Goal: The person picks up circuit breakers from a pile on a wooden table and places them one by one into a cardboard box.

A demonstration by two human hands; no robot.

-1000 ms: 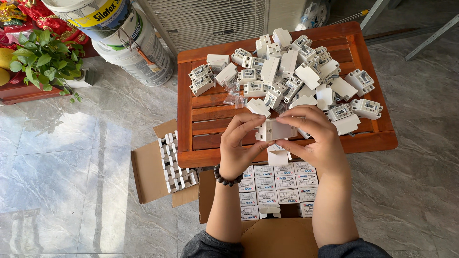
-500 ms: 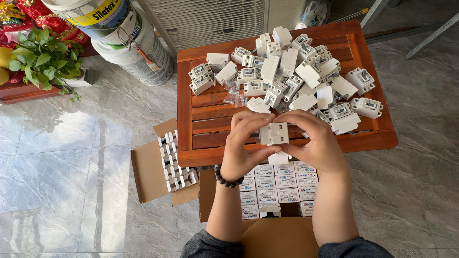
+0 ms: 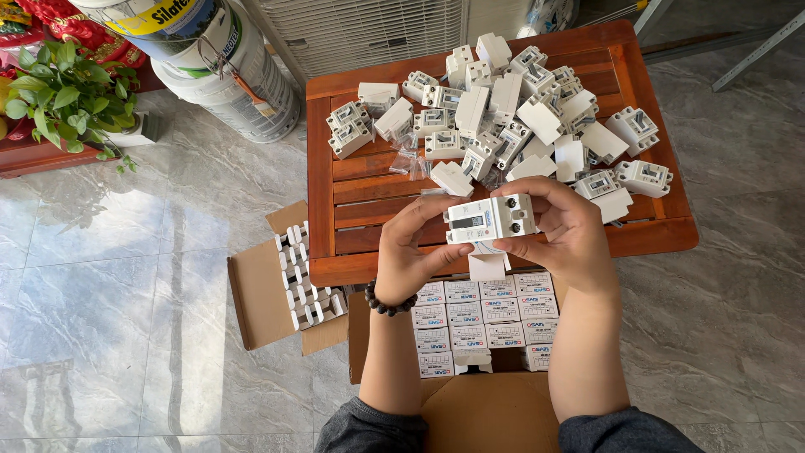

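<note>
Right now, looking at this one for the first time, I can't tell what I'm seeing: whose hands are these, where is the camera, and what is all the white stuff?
The camera sits on a person's head and looks straight down, so both arms reach in from the bottom edge. The left hand, with a dark bead bracelet on its wrist, and the right hand together hold one white circuit breaker over a low wooden table. A loose pile of breakers lies on that table. Below it, on the tiled floor, an open carton holds more breakers, and another carton of small white boxes lies below the hands.
</note>
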